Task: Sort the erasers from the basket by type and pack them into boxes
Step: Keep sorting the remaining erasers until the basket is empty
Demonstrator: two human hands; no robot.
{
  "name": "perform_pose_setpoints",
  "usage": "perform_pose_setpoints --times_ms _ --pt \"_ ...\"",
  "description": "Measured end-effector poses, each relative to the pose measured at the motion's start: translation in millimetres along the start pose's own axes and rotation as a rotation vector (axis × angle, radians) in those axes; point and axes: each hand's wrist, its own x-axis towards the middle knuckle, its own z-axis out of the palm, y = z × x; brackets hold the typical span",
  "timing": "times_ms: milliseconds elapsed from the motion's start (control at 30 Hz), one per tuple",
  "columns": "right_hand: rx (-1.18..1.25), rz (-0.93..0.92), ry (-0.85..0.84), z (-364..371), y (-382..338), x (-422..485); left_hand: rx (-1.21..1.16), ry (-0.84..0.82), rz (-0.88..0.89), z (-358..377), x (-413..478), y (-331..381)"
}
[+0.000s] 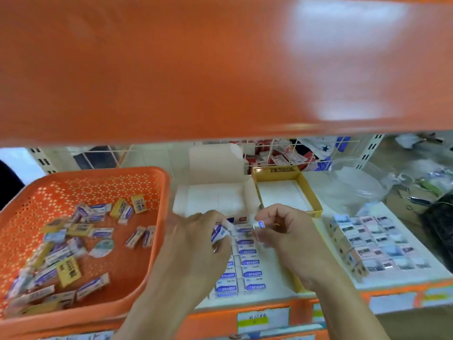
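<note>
Both hands are loaded here. Your left hand (pixel 196 244) has its fingers pinched round a blue-and-white eraser (pixel 219 233), and your right hand (pixel 289 231) is pinching a second eraser (pixel 258 225) of the same type by its end. The packed rows (pixel 250 266) sit right under both hands and run off toward 6 o'clock, with labels lying 9-to-3. Your left eraser is tilted, long axis roughly 1-to-7, so I'd say it needs a twist to line up (the right one looks end-on to the camera, hard to tell through the blur). Your right hand is nearer the top of the rows. The unsorted mix is in the basket (pixel 161 192) at 9 o'clock.
</note>
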Motion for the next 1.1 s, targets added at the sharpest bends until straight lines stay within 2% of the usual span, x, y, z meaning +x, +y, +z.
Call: perform_pose_setpoints --times_ms 167,500,733,1100 --pt "-0.158 -0.079 0.06 3.2 7.4 6.4 -0.07 0.063 -0.043 10.2 1.6 -1.9" --pt "-0.319 0.012 0.032 3.9 20.8 9.6 -0.267 0.2 -0.268 45.1 -0.2 -22.0" --pt "-0.636 -0.011 0.048 4.4 17.0 9.4 -0.387 0.233 -0.322 56.1 -1.5 -31.2" --pt "-0.667 -0.014 0.03 5.3 21.4 7.8 -0.338 0.211 -0.308 67.6 1.1 -42.6"
